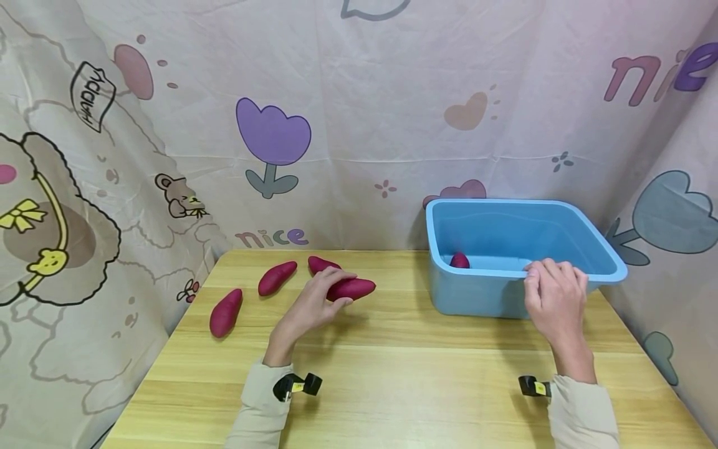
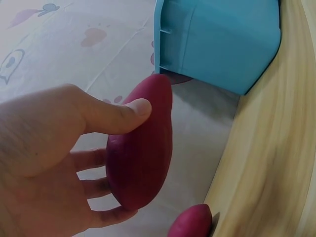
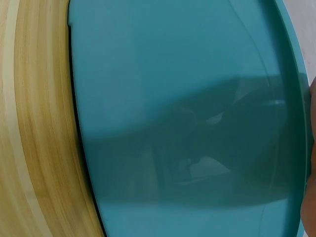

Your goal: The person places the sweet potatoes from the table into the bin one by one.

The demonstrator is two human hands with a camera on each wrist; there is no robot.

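Observation:
My left hand [image 1: 314, 302] holds a dark red sweet potato [image 1: 353, 288] above the table, its thumb on one side and its fingers on the other. In the left wrist view the thumb presses the upper part of that sweet potato [image 2: 143, 153], and the fingertips come round from behind. At the right, my right hand [image 1: 556, 299] grips the near rim of a blue plastic bin [image 1: 477, 293], fingers curled over the edge. One sweet potato [image 1: 460, 260] lies inside the bin at its left. The right wrist view shows mostly the bin's outer wall [image 3: 148, 74].
Left of my left hand, two more sweet potatoes, one nearer [image 1: 226, 313] and one farther [image 1: 277, 279], lie on the wooden table [image 1: 404, 386]. Another sweet potato [image 1: 321, 264] sits behind the held one, partly hidden. A printed curtain [image 1: 364, 125] hangs along the table's back edge.

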